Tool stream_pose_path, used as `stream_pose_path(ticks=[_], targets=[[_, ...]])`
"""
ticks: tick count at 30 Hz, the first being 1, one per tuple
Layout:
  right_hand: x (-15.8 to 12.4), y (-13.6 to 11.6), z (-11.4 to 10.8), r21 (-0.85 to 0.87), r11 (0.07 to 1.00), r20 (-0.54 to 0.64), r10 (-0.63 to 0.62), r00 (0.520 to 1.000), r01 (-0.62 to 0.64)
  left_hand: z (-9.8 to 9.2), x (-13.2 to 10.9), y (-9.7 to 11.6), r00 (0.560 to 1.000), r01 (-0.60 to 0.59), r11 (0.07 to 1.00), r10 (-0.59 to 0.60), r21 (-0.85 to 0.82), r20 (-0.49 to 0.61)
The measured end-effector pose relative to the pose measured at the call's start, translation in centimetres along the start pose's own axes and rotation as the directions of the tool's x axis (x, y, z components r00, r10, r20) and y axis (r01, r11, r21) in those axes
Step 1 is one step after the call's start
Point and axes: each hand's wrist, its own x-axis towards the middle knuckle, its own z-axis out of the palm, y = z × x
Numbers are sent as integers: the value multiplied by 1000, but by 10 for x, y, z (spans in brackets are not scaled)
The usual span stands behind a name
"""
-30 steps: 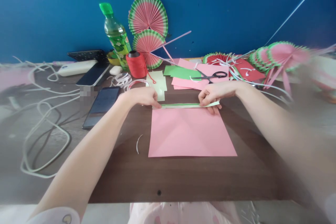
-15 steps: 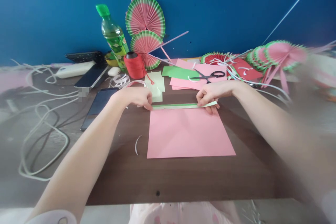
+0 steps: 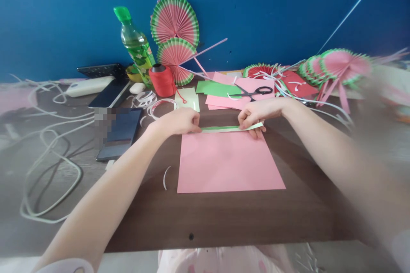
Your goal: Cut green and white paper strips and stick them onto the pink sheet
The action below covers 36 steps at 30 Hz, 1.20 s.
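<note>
A pink paper sheet [image 3: 230,164] lies flat on the brown table, with a narrow green and pale paper strip [image 3: 221,129] along its far edge. My left hand [image 3: 185,120] is closed, its fingertips pressed together on the strip near the sheet's far left corner. The strip's right part is pinched by my right hand [image 3: 253,117], and its pale end sticks out past those fingers. My left hand hides the strip's left end. Just beyond my right hand, black scissors [image 3: 251,93] rest on pink sheets and a green sheet [image 3: 215,88].
Behind stand a red thread spool [image 3: 162,81], a green-capped bottle [image 3: 137,47] and pleated pink-green paper fans [image 3: 175,21] against the blue wall. A phone [image 3: 121,134], tape rolls [image 3: 162,108] and white cables [image 3: 80,175] lie left. More paper fans [image 3: 339,68] are at the right.
My left hand has slid to the right along the strip, away from the sheet's corner. My right hand keeps its place on the strip. The view has shifted slightly.
</note>
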Motion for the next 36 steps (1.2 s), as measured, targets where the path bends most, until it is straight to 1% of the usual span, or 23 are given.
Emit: stream_pose_path(ticks=[5,14,21,28,36], targets=[[-1,-1,1,5,1000,-13,1,1000,-1,2,-1,3,999,-45,998,45,-53,-6],[0,-1,1,-9,1000,-14,13,1000,-13,4,1,4,999,-40,994,41,-103,14],[0,-2,1,-6,1000,-22,25,999,-25,5,1,4,999,-39,996,40,-85,12],[-1,-4,3,-46,999,-77,24,997,-28,4,-2,10,1000,-26,998,26,-54,1],[-1,-4,3,-68,996,-86,45,995,-51,5,-2,9,1000,-22,1000,22,-15,-5]])
